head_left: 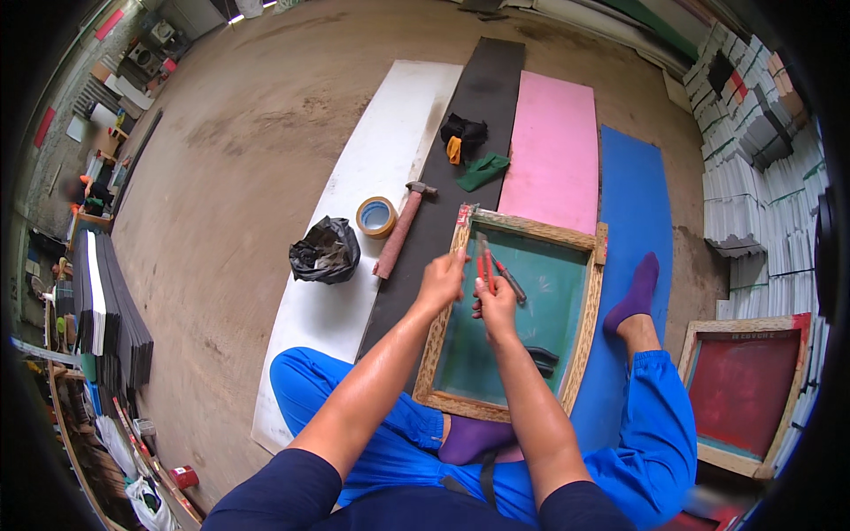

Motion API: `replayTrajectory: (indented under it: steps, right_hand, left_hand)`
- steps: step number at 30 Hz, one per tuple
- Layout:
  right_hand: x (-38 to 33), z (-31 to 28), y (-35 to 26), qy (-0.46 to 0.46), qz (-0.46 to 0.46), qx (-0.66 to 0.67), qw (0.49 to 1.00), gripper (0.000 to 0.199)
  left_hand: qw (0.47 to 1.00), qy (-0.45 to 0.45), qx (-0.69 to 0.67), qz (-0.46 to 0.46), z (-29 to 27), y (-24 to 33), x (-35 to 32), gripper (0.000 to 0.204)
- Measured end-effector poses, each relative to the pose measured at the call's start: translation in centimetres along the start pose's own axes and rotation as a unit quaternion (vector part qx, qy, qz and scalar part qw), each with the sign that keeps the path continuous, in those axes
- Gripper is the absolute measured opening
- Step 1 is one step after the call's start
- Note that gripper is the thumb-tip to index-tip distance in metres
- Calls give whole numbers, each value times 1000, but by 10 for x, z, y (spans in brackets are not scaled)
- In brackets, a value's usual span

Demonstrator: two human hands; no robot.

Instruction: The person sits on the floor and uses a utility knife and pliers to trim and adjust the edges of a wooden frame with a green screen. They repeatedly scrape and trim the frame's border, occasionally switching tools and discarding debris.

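A wooden frame (595, 292) with a green mesh is laid across the black mat (469, 88), the pink mat (553, 133) and the blue mat (633, 190), in front of the seated person. A red-handled tool (488, 268) is gripped in the right hand (496, 308), its fingers closed around the handles, and its metal tip is pointed away from the body, above the upper part of the mesh. The left hand (440, 283) is placed at the frame's left side, with its fingers mostly curled; whether anything is pinched by them cannot be told.

Just right of the red-handled tool, a second red-and-black tool (513, 285) is seen lying slantwise over the mesh. Lower down, black handles (543, 358) are partly hidden by the right forearm.

To the left, a hammer (400, 232) is laid along the black mat's edge, next to a roll of tape (376, 218) and a black plastic bag (325, 251) set on the white mat (305, 327). Farther up, a green cloth (482, 172) is left beside a black bundle (467, 131).
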State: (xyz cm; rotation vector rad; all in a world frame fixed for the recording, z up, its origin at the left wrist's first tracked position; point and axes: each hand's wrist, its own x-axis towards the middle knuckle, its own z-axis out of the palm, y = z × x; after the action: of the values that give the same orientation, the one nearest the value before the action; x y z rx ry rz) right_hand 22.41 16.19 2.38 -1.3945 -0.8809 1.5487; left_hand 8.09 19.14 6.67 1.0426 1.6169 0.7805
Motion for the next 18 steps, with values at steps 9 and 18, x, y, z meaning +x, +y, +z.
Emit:
replayTrajectory:
  steps: [9, 18]
  right_hand:
    - [13, -30, -6, 62, 43, 29, 997, 21]
    - [25, -22, -3, 37, 13, -14, 999, 21]
  left_hand:
    - [892, 152, 356, 234, -5, -10, 111, 30]
    - [874, 118, 372, 289, -8, -22, 121, 23]
